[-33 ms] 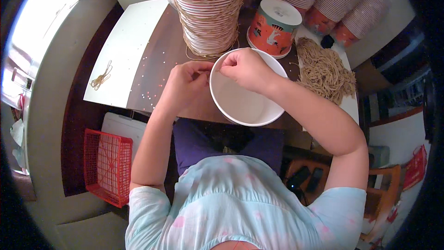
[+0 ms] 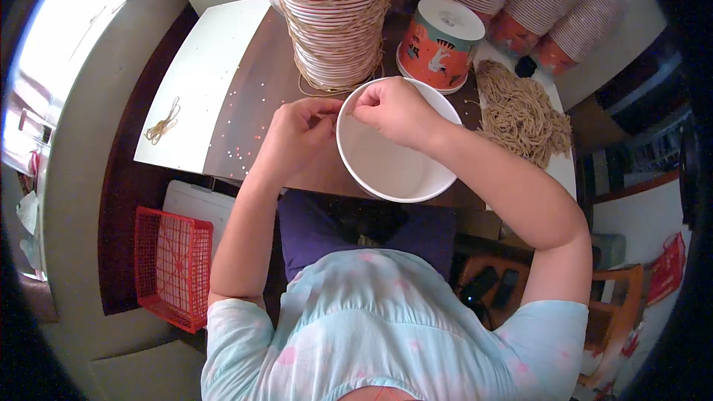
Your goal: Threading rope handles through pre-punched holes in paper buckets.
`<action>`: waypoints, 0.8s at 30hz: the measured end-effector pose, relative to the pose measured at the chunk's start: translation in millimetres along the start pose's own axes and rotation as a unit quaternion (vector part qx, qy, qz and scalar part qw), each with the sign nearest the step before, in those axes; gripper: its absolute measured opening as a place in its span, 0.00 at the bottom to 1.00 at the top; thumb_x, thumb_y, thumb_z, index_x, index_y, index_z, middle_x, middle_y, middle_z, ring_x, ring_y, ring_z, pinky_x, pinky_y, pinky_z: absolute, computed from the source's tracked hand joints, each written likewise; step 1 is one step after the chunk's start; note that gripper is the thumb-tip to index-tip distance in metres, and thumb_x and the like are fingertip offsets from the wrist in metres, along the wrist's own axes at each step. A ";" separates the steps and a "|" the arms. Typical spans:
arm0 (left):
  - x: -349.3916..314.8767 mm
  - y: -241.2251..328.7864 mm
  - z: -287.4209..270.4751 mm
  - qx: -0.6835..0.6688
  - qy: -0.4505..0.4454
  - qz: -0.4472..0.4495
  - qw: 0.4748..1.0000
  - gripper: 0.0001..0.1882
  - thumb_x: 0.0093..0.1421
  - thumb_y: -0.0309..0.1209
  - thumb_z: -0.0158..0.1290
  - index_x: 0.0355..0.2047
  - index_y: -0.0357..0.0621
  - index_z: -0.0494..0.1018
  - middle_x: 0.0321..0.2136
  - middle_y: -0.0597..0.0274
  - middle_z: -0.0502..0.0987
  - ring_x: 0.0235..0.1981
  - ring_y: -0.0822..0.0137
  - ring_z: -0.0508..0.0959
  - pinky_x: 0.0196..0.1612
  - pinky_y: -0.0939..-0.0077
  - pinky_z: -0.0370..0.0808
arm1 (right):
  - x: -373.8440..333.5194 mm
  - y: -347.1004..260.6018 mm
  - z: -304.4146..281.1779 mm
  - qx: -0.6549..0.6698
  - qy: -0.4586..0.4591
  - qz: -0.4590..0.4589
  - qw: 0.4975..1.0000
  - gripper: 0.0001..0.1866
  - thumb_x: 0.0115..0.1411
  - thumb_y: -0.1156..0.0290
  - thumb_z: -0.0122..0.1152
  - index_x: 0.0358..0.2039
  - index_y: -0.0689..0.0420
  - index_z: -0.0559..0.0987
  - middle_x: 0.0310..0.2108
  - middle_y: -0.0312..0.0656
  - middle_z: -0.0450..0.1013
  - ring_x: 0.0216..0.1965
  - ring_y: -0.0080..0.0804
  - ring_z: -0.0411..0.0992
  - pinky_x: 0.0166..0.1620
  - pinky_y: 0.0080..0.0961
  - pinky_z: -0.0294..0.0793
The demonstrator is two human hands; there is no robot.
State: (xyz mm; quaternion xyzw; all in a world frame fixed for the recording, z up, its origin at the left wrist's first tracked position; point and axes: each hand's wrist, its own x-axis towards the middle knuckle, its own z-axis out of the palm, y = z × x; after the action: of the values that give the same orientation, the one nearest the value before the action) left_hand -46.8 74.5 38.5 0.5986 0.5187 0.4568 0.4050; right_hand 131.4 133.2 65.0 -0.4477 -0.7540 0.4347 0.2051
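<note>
White paper bucket (image 2: 394,167): in front of you at the desktop's front edge, mouth facing up toward you.
Left hand (image 2: 295,130): just outside the bucket's left rim, fingers bent in toward the thumb.
Right hand (image 2: 399,108): reaching over the far rim, its curled fingertips inside the mouth near the left wall.
Fingertips: too small and shaded; you can't tell how tightly either set closes, or whether cord is between them.
Bucket's stage: no cord shows across its mouth, so it looks unfinished.
Cord heap (image 2: 523,115): loose tan lengths lie to your right, apparently plenty unused.
Corded stack (image 2: 334,26): nested buckets behind yours, with cords hanging along the rims; these look done.
Red plastic basket (image 2: 174,267): below the desktop, to your left.
Brown desktop (image 2: 256,96): pale and reddish specks are scattered left of your hands.
Cord bundle (image 2: 163,125): alone on the white surface at far left.
Upturned orange-and-teal bucket (image 2: 440,44): just behind yours, crowding that side with the corded stack.
Wrapped bucket stacks (image 2: 549,4): lying at the back right.
</note>
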 end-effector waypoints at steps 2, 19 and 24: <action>-0.9 5.4 0.8 0.005 -0.002 0.003 1.000 0.14 0.54 0.19 0.46 0.41 0.30 0.75 0.30 0.59 0.79 0.31 0.76 0.77 0.36 0.81 0.74 | 0.0 0.4 0.0 0.004 0.002 -0.002 1.000 0.07 0.53 0.72 0.59 0.21 0.61 0.76 0.18 0.32 0.70 0.20 0.16 0.65 0.24 0.20 0.65; 1.2 -3.8 0.2 0.030 -0.002 0.026 0.999 0.14 0.53 0.21 0.48 0.41 0.32 0.75 0.28 0.56 0.80 0.28 0.77 0.76 0.32 0.80 0.73 | -1.0 1.1 4.2 -0.012 0.028 -0.005 1.000 0.09 0.53 0.71 0.60 0.19 0.61 0.76 0.17 0.32 0.70 0.20 0.17 0.66 0.24 0.21 0.67; -0.6 -1.8 0.2 0.040 -0.001 0.026 0.999 0.14 0.54 0.21 0.48 0.41 0.31 0.75 0.29 0.57 0.80 0.29 0.77 0.76 0.33 0.80 0.74 | -2.3 -1.9 4.9 0.001 0.019 0.015 1.000 0.09 0.53 0.71 0.60 0.20 0.61 0.76 0.18 0.32 0.71 0.21 0.17 0.67 0.25 0.20 0.67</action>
State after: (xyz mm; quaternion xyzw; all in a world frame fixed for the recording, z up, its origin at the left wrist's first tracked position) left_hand -47.0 74.2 36.7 0.6283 0.5201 0.4456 0.3690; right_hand 128.2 128.5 64.2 -0.4667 -0.7429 0.4300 0.2133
